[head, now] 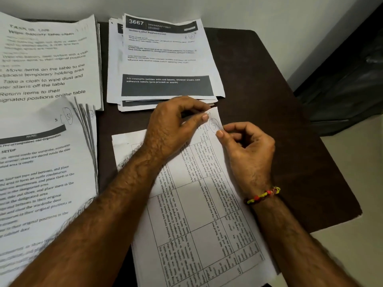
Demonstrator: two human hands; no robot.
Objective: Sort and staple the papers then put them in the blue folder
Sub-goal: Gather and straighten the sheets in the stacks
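From the head view, the left hand (174, 125) and right hand (246, 150) both pinch the far corner of the table-printed papers (199, 204) lying on the dark bench (279, 121). Three other paper stacks (163, 59) lie beyond and left.

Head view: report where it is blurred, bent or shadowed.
Head view: wide-angle bending curves the left paper stacks and the dark table edge; print blurs toward the left and lower edges, while the 3667 sheet and the table-printed sheet both hands pinch read sharper; left hand and right hand cast soft shadows; lighting is even, no glare.
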